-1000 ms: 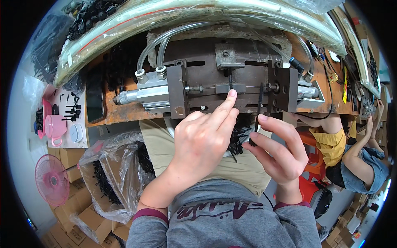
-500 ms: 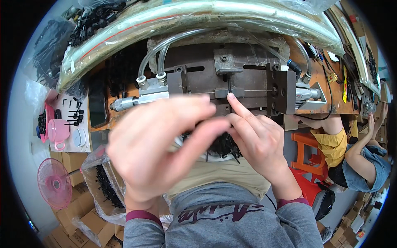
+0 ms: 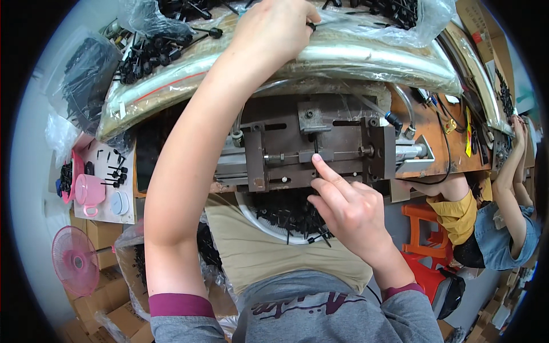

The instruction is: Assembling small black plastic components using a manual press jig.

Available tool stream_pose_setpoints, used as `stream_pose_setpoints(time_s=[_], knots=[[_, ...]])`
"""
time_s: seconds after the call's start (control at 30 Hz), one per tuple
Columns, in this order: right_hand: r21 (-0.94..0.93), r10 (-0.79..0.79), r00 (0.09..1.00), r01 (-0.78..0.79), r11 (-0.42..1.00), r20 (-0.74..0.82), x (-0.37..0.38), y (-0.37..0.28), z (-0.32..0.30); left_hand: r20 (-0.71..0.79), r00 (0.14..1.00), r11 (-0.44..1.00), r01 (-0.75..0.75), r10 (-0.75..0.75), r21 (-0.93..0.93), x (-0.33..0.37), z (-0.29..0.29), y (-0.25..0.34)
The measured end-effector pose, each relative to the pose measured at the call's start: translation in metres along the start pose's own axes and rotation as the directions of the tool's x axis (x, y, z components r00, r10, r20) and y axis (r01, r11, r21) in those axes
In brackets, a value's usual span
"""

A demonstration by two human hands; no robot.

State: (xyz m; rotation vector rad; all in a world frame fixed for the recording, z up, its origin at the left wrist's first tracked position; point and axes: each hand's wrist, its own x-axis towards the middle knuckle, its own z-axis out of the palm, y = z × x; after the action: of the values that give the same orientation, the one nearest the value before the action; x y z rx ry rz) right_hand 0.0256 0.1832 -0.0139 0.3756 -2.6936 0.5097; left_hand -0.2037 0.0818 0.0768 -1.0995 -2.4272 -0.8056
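Note:
My left hand (image 3: 280,26) reaches to the pile at the far edge, its fingers closed on a small black part (image 3: 311,26) that is mostly hidden. My right hand (image 3: 357,217) is over the near side of a dark metal clamping fixture (image 3: 337,143). Its index finger is stretched out, the tip against the small grey block (image 3: 307,156) in the middle, where a thin black rod (image 3: 315,146) stands. The other fingers are loosely bent and hold nothing that I can see. A white-rimmed tray (image 3: 251,218) with black stemmed parts (image 3: 291,214) sits at my lap.
A long plastic-wrapped bundle (image 3: 354,60) arches behind the fixture, with black parts (image 3: 151,57) heaped beyond it. A pink mug (image 3: 90,190) and a pink fan (image 3: 75,260) are at the left. On the right are an orange stool (image 3: 420,228) and another person's arm (image 3: 506,171).
My left hand has swung from beside my right hand up to the far pile, its fingers now closed on a black part. The right index finger stays at the block; the view has shifted slightly.

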Motion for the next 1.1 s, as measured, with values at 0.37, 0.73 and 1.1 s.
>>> stream_pose_setpoints(time_s=[0.37,0.73,1.1], knots=[[0.473,0.191,0.912,0.005,0.881,-0.364,0.097,0.051,-0.055,-0.245,0.948,0.979,-0.206,0.202,0.011,-0.044,-0.006,-0.009],[0.115,0.050,0.991,-0.036,0.993,-0.120,0.298,0.126,-0.023,-0.376,0.925,0.987,-0.107,0.053,-0.123,-0.129,-0.050,0.041],[-0.200,0.229,0.967,-0.248,0.948,-0.111,0.376,0.034,-0.064,-0.345,0.929,0.976,0.066,-0.136,-0.208,-0.204,-0.064,0.044]])
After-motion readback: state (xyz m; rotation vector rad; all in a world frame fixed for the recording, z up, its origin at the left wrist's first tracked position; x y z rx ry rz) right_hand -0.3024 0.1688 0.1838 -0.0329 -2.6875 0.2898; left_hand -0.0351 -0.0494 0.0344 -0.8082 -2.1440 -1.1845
